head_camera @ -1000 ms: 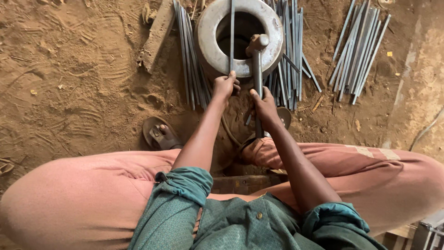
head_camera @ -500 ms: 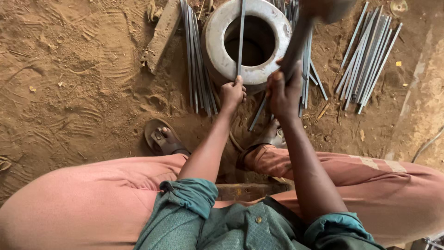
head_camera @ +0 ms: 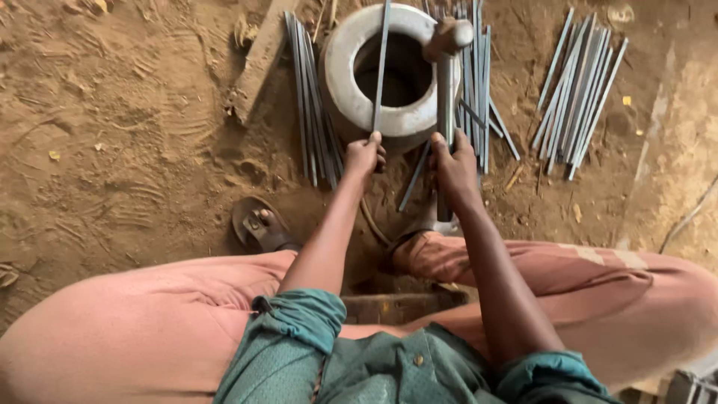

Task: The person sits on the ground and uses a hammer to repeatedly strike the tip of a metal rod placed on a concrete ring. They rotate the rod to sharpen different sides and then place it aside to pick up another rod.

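Your left hand (head_camera: 364, 155) pinches the near end of a thin metal rod (head_camera: 381, 67), laying it across the grey ring (head_camera: 340, 75) so the rim props it like an anvil. Its long axis runs straight away from you. Your right hand (head_camera: 454, 166) wraps the hammer (head_camera: 446, 97) handle, head poised beside the rod, over the ring's far rim.

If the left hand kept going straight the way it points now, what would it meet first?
Probably the near rim of the grey ring, which lies just beyond the left hand gripping the thin metal rod; depth is unclear.
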Action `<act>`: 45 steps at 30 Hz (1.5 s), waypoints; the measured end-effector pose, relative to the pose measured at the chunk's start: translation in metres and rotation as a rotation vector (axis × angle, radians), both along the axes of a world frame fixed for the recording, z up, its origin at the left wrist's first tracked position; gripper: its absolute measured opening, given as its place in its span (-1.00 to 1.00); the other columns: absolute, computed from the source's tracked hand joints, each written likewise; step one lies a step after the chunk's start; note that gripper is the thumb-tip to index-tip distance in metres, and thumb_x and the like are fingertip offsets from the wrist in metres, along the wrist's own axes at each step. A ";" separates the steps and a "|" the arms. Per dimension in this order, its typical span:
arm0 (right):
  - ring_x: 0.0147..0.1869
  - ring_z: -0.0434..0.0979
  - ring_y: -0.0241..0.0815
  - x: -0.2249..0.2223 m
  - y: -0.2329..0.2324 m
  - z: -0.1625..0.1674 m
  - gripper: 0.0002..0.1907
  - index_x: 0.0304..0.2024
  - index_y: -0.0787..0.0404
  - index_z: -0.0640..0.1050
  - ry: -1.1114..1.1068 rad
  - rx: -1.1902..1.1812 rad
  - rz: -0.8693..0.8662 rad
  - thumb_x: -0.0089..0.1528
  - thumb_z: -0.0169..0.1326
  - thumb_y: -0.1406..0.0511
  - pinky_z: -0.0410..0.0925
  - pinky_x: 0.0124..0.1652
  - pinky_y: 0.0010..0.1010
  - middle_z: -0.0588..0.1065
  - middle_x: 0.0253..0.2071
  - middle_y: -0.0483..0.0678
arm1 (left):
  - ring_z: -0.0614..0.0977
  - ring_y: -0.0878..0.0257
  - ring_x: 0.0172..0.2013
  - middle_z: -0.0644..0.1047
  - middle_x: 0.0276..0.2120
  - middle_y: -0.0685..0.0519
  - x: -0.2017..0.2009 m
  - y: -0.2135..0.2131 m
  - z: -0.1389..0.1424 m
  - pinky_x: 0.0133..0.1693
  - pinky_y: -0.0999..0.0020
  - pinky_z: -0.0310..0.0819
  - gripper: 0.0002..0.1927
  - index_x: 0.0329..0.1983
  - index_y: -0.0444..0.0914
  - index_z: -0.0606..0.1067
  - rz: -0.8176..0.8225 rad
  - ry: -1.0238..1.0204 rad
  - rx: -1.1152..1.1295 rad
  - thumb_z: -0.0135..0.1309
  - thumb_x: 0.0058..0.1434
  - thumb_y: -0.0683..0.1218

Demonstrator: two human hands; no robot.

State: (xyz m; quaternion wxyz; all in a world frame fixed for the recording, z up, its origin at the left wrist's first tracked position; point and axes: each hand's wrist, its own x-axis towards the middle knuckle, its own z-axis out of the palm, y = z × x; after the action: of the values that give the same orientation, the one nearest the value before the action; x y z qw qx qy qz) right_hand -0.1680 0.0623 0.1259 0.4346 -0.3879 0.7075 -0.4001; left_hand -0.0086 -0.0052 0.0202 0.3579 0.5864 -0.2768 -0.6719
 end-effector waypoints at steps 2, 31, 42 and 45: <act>-0.49 0.38 -0.29 -0.007 0.006 -0.012 -0.62 0.09 0.25 0.42 0.055 0.137 -0.031 0.39 0.03 0.11 0.30 -0.52 -0.39 0.41 -0.43 -0.09 | 0.51 0.19 -0.64 0.48 -0.65 -0.02 0.004 0.008 0.001 -0.55 0.22 0.41 -0.50 -0.47 -0.36 0.49 0.015 0.043 0.008 0.08 0.39 0.14; -0.37 0.42 -0.31 -0.033 0.000 -0.078 -0.69 0.09 0.21 0.42 0.075 0.070 0.014 0.41 0.01 0.15 0.31 -0.41 -0.40 0.46 -0.33 -0.09 | 0.61 0.16 -0.56 0.57 -0.54 -0.05 -0.028 0.007 0.133 -0.46 0.23 0.56 -0.73 -0.29 -0.35 0.51 -0.016 0.649 0.023 0.04 0.36 -0.02; -0.29 0.52 -0.38 -0.028 -0.003 -0.087 -0.69 0.05 0.22 0.45 -0.006 0.015 -0.003 0.40 0.03 0.14 0.41 -0.33 -0.49 0.55 -0.23 -0.12 | 0.60 0.17 -0.57 0.58 -0.54 -0.05 -0.031 0.019 0.149 -0.44 0.24 0.57 -0.75 -0.29 -0.34 0.50 -0.002 0.600 -0.037 0.06 0.35 -0.03; -0.41 0.42 -0.36 -0.027 -0.002 -0.085 -0.70 -0.02 0.24 0.41 -0.034 0.072 -0.009 0.43 0.02 0.13 0.32 -0.44 -0.47 0.46 -0.37 -0.11 | 0.62 0.20 -0.53 0.58 -0.53 -0.05 -0.028 0.020 0.152 -0.40 0.25 0.59 -0.76 -0.27 -0.34 0.49 -0.003 0.621 0.015 0.06 0.36 -0.04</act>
State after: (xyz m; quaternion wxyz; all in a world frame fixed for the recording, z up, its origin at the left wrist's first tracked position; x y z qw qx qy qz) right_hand -0.1951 0.0604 0.0411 0.4583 -0.3620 0.7159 -0.3827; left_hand -0.0366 0.0149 0.1724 0.4201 0.3552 -0.1497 -0.8215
